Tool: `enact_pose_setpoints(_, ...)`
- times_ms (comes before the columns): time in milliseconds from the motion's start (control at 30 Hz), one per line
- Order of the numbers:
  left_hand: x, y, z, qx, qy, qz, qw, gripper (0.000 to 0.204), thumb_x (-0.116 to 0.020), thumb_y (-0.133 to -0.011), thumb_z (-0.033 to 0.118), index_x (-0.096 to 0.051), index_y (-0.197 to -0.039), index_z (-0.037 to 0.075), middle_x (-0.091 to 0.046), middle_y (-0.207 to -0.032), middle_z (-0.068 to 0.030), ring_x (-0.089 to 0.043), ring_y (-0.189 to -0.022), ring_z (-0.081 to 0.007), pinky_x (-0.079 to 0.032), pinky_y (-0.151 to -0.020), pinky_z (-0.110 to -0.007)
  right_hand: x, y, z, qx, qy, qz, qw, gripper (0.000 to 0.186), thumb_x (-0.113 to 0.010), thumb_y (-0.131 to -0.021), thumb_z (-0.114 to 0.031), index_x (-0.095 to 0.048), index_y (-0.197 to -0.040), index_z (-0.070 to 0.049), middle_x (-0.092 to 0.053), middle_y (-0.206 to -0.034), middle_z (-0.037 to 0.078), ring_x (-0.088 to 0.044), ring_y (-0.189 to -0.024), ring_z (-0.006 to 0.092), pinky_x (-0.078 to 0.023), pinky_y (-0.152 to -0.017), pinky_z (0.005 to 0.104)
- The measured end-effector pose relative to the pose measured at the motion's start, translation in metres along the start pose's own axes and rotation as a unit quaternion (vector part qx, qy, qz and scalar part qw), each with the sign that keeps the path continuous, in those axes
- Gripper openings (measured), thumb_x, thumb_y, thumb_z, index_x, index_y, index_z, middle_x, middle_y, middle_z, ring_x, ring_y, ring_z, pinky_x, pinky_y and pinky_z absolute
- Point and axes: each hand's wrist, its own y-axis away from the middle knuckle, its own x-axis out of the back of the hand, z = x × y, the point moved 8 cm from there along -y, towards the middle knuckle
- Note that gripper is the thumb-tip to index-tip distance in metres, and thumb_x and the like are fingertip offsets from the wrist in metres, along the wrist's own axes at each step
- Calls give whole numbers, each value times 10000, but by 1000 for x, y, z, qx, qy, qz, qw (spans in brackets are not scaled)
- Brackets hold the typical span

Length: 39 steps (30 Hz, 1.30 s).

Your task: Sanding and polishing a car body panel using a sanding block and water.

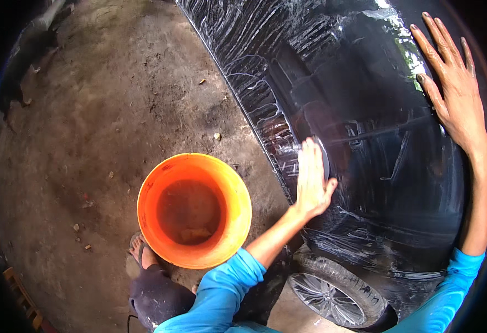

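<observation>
My left hand (311, 180) lies on the dark, glossy car panel (365, 172), fingers straight and pressed together over a thin oval pad, mostly hidden, its pale edge showing beside them. Higher up at the right, my right hand (450, 94) rests on the same bodywork with its fingers spread. Whitish streaks and wet runs mark much of the black surface. An orange bucket (235, 205) with murky water stands on the ground just left of my left forearm.
Below the panel is a wheel (332, 291). My foot (143, 250) in a sandal is beside the bucket. A dark animal (18, 72), apparently a dog or cat, is at the upper left on the dirty concrete floor (77, 166). A slatted wooden object (21, 294) sits at lower left.
</observation>
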Motion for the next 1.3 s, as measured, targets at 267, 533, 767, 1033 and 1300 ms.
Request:
enact_pose_setpoints(267,49,-104,-63,53,-54,86,993,703,-478,-964,169,-136,-1533,-64,-112,-1606,-275,-83,-1506,-390,-59,-1229,-431,-1,-11,0,9,10,22,1000,527,-497,-985,-263,-403,-1504,-248,-280,-1608,10,-226,-1492,220,-114,-1238,465)
enact_pose_setpoints(533,51,-94,-62,30,-94,69,993,665,-434,-992,186,-138,-1544,-35,-112,-1616,-250,-80,-1513,-363,-67,-1228,-434,-1,-9,0,12,2,34,999,525,-494,-987,-272,-403,-1504,-252,-279,-1608,8,-224,-1493,218,-117,-1238,463)
enact_pose_setpoints(767,-11,-8,-5,34,2,-36,999,841,-499,-809,104,-94,-1503,-143,-66,-1573,-366,-12,-1493,-468,-18,-1219,-509,-5,2,4,7,25,16,1000,525,-498,-986,-277,-404,-1503,-257,-280,-1607,4,-223,-1493,213,-124,-1238,459)
enact_pose_setpoints(1033,61,-104,-82,83,-55,85,991,633,-431,-979,129,-176,-1518,-83,-136,-1601,-276,-102,-1505,-378,-59,-1233,-416,5,-4,4,1,-1,27,1000,517,-500,-993,-285,-402,-1501,-283,-271,-1610,-6,-223,-1492,210,-155,-1233,457)
enact_pose_setpoints(1300,39,-63,-54,10,-67,64,996,700,-437,-938,138,-130,-1519,-103,-90,-1594,-315,-72,-1501,-420,-32,-1227,-466,-12,-1,11,-16,26,17,999,504,-484,-1003,-324,-401,-1500,-297,-266,-1611,-11,-211,-1495,210,-169,-1231,450)
